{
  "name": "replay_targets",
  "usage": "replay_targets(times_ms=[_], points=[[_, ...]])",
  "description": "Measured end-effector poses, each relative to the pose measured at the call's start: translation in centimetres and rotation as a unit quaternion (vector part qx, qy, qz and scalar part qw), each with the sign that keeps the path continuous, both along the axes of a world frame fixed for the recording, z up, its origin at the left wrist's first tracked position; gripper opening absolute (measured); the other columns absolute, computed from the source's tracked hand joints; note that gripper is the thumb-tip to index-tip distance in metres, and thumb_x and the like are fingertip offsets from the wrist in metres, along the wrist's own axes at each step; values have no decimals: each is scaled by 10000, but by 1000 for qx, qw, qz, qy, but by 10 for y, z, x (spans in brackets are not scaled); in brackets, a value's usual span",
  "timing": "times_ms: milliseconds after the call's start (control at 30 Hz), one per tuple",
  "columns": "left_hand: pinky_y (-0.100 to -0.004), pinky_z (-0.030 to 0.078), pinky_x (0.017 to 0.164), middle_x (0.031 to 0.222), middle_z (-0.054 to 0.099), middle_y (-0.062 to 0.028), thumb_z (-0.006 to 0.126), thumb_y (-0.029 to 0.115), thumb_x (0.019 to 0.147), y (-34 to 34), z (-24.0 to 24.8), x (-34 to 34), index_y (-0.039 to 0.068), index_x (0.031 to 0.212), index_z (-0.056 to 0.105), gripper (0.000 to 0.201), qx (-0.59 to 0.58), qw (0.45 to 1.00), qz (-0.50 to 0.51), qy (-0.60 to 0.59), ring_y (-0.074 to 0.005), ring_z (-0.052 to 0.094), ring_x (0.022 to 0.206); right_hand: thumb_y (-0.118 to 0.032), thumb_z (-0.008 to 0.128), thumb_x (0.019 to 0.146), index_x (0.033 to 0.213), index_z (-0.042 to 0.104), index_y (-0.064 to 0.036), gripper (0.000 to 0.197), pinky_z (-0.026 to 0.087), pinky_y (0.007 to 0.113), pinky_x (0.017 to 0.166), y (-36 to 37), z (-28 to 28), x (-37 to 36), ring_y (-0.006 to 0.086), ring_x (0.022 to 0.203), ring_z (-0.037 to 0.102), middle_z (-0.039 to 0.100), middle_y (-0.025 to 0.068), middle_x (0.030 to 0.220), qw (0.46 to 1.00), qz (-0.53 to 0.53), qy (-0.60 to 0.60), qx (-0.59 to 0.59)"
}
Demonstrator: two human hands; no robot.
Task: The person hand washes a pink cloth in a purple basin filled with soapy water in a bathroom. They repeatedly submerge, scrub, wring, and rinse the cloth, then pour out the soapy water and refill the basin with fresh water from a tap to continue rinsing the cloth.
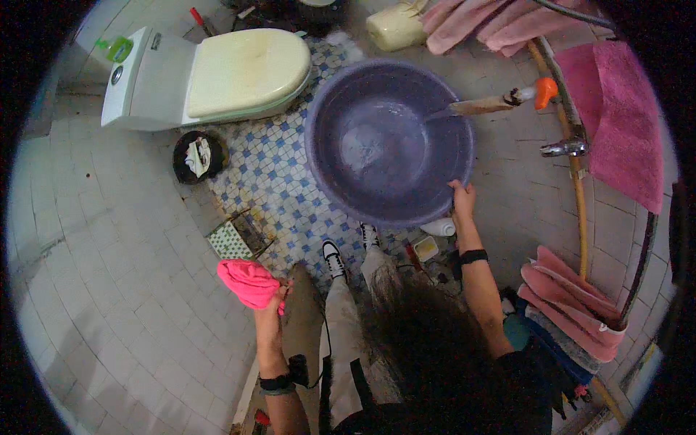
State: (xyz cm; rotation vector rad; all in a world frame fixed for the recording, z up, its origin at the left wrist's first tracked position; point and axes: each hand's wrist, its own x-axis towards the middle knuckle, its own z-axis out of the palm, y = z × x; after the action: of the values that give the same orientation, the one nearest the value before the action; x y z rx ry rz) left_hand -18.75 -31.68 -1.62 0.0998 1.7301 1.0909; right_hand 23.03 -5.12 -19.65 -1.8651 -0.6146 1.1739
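In my left hand (280, 296) is a bunched bright pink cloth (248, 283), held out to the left of my legs. My right hand (463, 197) grips the near right rim of a large purple plastic basin (316, 163). A shallow pool of water lies in its bottom. From the right wall a tap with an orange handle (545, 93) reaches over the basin, and water appears to run from its spout. Below the basin's near edge, a white bottle (439, 228) lies on the floor close to my right hand.
A toilet with a closed lid (246, 71) stands at far left, with a black waste bin (190, 158) beside it. Pink towels (616, 119) and a second metal tap (565, 148) are along the right wall. My shoes (333, 259) stand on blue-patterned tiles, near a small tray (425, 249).
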Motion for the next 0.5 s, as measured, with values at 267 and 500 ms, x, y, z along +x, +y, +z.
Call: replay_targets(times_ms=[267, 500], points=[[-346, 477, 959, 1105, 692, -99, 704, 102, 878, 34, 3, 27, -17, 1143, 633, 299, -27, 999, -17, -31, -210, 649, 1044, -146, 759, 759, 1165, 583, 17, 471, 494, 373, 818, 53, -17, 24, 239, 902, 599, 644, 102, 1041, 990, -112, 12, 90], [-329, 475, 924, 1040, 681, -62, 708, 123, 870, 60, 14, 50, -10, 1122, 647, 291, -27, 997, -65, 24, -196, 643, 1021, -284, 842, 743, 1182, 606, 83, 619, 481, 355, 860, 102, -15, 9, 228, 912, 617, 671, 143, 1078, 973, -143, -19, 180]])
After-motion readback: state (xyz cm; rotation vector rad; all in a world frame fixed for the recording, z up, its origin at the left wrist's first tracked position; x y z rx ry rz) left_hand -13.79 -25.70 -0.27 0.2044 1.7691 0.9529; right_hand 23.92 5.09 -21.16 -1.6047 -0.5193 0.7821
